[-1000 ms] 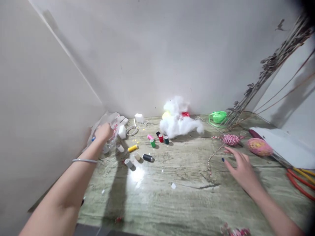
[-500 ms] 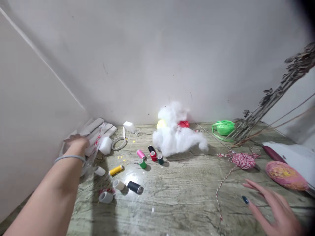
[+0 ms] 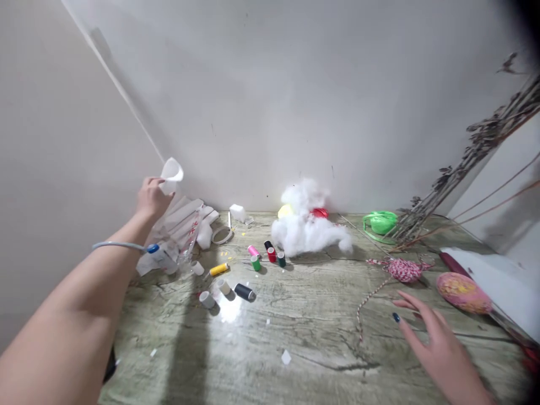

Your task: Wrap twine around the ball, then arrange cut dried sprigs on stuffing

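Observation:
My left hand [image 3: 152, 198] is raised at the far left, its fingers closed on a white cup-shaped piece [image 3: 172, 170]; whether that is a cup or a curled sheet I cannot make out. Below it lies a heap of white foam strips [image 3: 179, 220] and clear plastic wrapping [image 3: 192, 233]. Over the right side of the table, my right hand [image 3: 441, 349] has its fingers apart and nothing in them. Closest to it are a red-and-white twisted cord bundle [image 3: 405, 270], its tail trailing forward, and a pink-and-yellow oval thing [image 3: 463, 293].
Several thread spools, including a yellow spool [image 3: 218, 269] and a black spool [image 3: 244, 292], lie left of centre. White stuffing [image 3: 307, 233] is heaped by the wall. A green string ball [image 3: 382, 221] sits near dried stalks [image 3: 447, 180]. A tape roll [image 3: 222, 235] lies behind the spools.
My left hand has come up out of the heap at the left, now with the white cup-shaped piece in it. The view has shifted slightly; my right hand stays open on the right.

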